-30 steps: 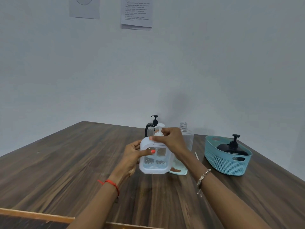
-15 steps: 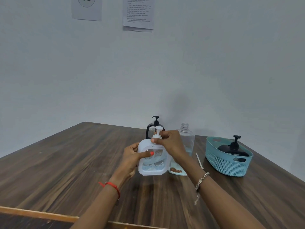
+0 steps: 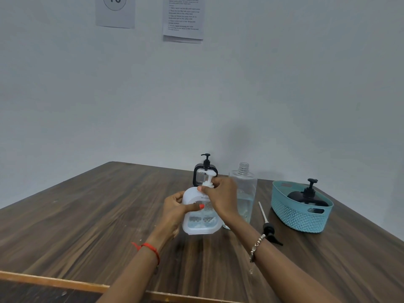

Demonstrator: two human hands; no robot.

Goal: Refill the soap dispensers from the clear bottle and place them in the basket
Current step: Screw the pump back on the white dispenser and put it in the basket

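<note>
A white soap dispenser (image 3: 200,221) stands on the wooden table (image 3: 87,215) in front of me. My left hand (image 3: 175,208) grips its body from the left, thumb across the front. My right hand (image 3: 220,197) pinches the collar of its white pump (image 3: 208,178) at the neck. Behind it stands a black-framed dispenser (image 3: 204,171) with a black pump. The clear bottle (image 3: 244,191), uncapped and partly filled, stands just right of my right hand. A teal basket (image 3: 299,215) at the right holds a black dispenser (image 3: 307,195).
A loose black pump with its long tube (image 3: 267,226) lies on the table between the clear bottle and the basket. The wall rises close behind the table, with two paper sheets (image 3: 182,18) pinned high up. A light wooden edge (image 3: 54,281) runs along the near side.
My right hand has shifted on the pump's neck and the white dispenser sits a little more upright. The view has dropped slightly, so the loose black pump now shows.
</note>
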